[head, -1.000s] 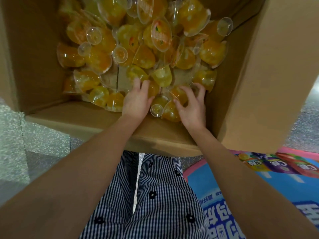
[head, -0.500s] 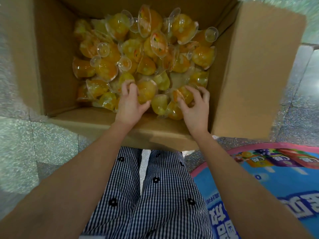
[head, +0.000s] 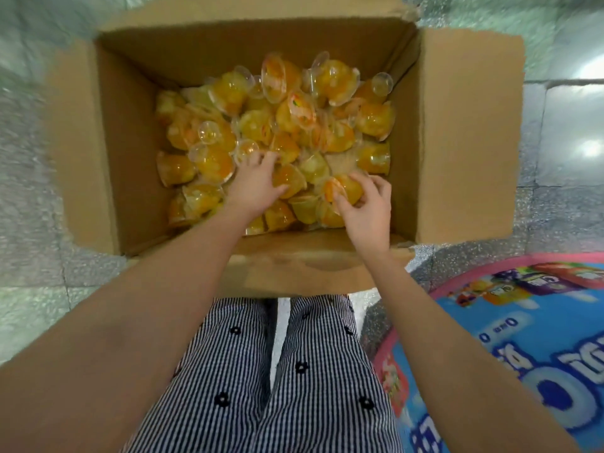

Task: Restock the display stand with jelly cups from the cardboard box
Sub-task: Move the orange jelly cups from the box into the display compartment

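A speckled tile floor (head: 32,305) fills the frame edges. The open cardboard box (head: 130,158) takes up the upper middle, and the blue-and-pink printed display stand (head: 539,338) sits in the lower right. Checked trousers (head: 294,387) show at bottom centre. Orange jelly cups (head: 294,119) lie heaped in the box. The left hand (head: 255,188) rests on the heap with its fingers nearly straight and its thumb splayed. To its right, the right hand (head: 366,207) pinches one orange cup (head: 343,191) with curled fingers.
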